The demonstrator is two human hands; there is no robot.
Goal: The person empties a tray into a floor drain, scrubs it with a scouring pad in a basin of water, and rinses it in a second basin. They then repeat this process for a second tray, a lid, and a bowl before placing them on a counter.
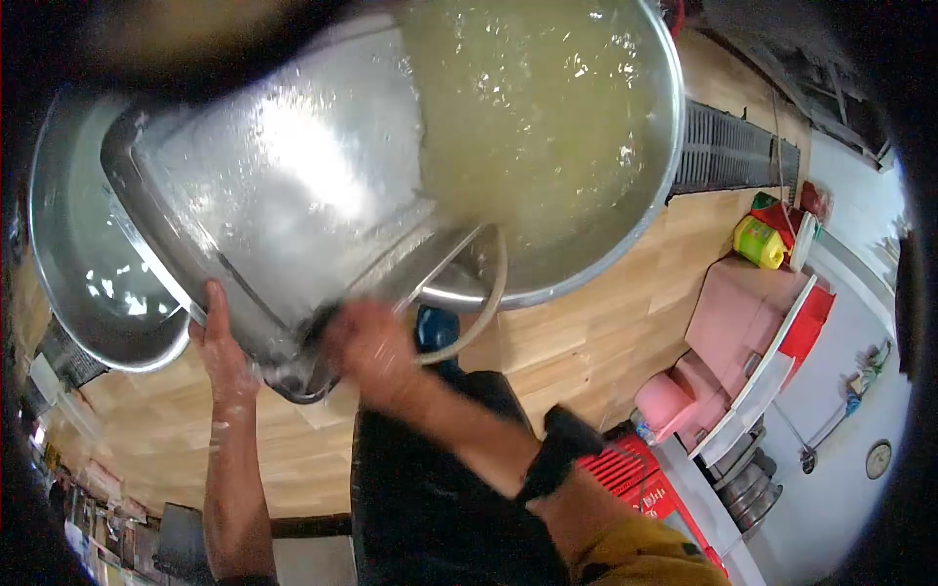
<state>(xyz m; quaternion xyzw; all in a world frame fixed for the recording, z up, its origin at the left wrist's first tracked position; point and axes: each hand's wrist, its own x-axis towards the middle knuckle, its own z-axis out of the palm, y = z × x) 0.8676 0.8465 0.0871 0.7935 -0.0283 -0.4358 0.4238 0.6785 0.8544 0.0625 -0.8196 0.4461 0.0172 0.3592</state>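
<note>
A large rectangular metal tray (293, 195), wet and shiny, is tilted over the edge of a big round metal basin (674, 107) of cloudy yellowish water. My left hand (227, 356) grips the tray's near left rim, thumb up along its side. At the tray's near corner, my right hand (371, 352) is blurred by motion, its fingers closed on a dark scrubber (318, 322) pressed to the metal. A pale hose (500, 283) loops down over the basin's rim beside my right hand.
A second round metal basin (107, 337) with water stands at left. The floor is wood-patterned (576, 361), with a dark drain grate (728, 146). At right are a yellow container (759, 242), a pink box (738, 308), a red crate (635, 469) and stacked metal pots (750, 503).
</note>
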